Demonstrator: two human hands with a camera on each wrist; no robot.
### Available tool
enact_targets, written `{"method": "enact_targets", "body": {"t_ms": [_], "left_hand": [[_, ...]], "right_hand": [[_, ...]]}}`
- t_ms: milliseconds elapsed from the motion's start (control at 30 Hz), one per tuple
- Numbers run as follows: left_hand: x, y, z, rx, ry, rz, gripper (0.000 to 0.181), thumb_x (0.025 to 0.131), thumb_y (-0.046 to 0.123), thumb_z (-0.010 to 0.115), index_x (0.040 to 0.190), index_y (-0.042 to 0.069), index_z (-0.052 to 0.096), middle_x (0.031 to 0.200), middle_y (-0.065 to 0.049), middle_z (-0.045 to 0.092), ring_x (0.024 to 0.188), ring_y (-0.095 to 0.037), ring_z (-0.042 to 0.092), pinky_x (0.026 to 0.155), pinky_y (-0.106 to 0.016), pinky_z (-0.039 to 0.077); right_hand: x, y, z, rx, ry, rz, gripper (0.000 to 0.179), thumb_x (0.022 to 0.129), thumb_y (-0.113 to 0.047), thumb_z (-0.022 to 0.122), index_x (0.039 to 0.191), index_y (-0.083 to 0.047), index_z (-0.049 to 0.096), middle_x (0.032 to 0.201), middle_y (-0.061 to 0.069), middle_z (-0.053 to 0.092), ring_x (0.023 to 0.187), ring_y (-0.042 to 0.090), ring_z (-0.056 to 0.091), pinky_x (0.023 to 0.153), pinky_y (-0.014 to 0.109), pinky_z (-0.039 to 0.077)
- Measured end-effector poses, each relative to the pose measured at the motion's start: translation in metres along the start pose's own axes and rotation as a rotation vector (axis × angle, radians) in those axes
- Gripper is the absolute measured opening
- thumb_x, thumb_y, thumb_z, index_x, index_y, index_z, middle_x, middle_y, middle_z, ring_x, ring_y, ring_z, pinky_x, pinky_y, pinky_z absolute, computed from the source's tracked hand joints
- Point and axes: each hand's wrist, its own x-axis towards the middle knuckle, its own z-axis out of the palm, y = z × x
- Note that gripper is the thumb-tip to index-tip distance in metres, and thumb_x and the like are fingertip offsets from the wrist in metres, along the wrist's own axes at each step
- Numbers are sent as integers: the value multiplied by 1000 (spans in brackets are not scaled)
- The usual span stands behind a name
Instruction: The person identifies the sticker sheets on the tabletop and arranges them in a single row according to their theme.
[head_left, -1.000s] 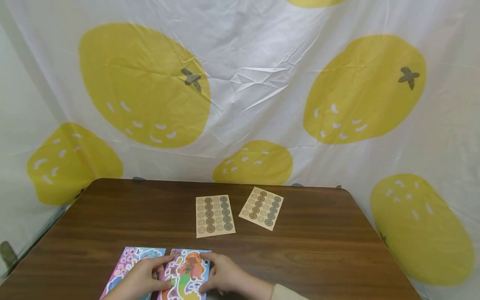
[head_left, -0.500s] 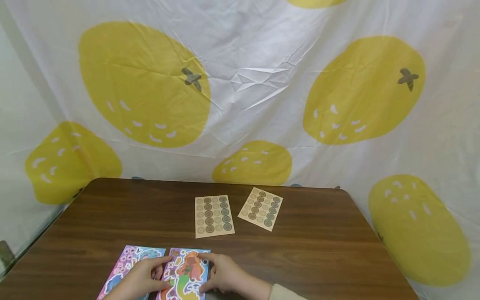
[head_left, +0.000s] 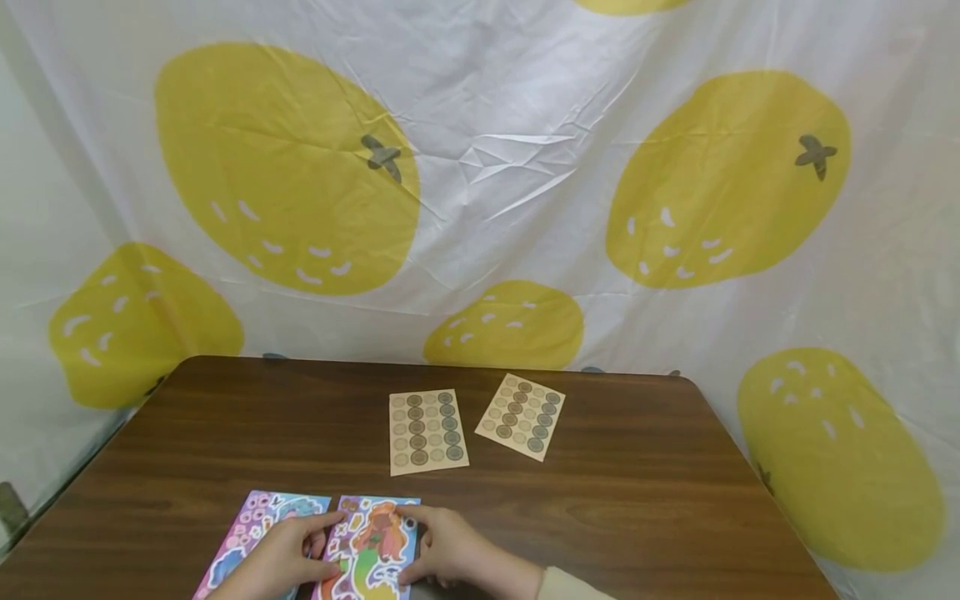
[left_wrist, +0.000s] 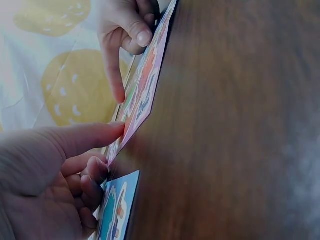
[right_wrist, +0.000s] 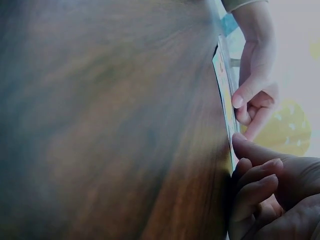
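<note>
A mermaid sticker sheet (head_left: 369, 560) lies near the table's front edge, between both hands. My left hand (head_left: 279, 552) holds its left side, with thumb and index fingertip on the sheet and the other fingers curled, as the left wrist view shows. From the opposite side my right hand (head_left: 459, 546) holds it, index fingertip near the top and thumb lower down. A second colourful sticker sheet (head_left: 238, 533) lies just left of the first, partly covered by my left hand and forearm. The lower ends of both sheets are cut off in the head view.
Two tan sheets of round stickers lie farther back on the brown wooden table (head_left: 637, 500): a nearly straight sheet (head_left: 429, 433) and a tilted sheet (head_left: 522, 417) to its right. A white cloth with yellow fruit prints (head_left: 517, 83) hangs behind the table.
</note>
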Motion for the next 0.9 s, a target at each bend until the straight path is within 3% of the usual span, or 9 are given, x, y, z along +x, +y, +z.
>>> {"method": "enact_targets", "body": {"t_ms": [667, 900], "left_hand": [[6, 7, -2, -21, 73, 48, 64, 72, 17, 81, 123, -12, 57, 67, 5, 48, 53, -2, 40, 46, -21, 38], [11, 12, -2, -48, 49, 69, 66, 76, 16, 79, 127, -14, 51, 71, 1, 51, 56, -3, 42, 48, -21, 41]], "right_hand": [[-2, -1, -13, 93, 3, -42, 82, 67, -3, 84, 141, -11, 48, 55, 0, 58, 34, 8, 42, 30, 22, 36], [-2, 1, -20, 134, 0, -69, 77, 72, -5, 82, 141, -10, 48, 58, 0, 58, 38, 11, 46, 33, 21, 37]]}}
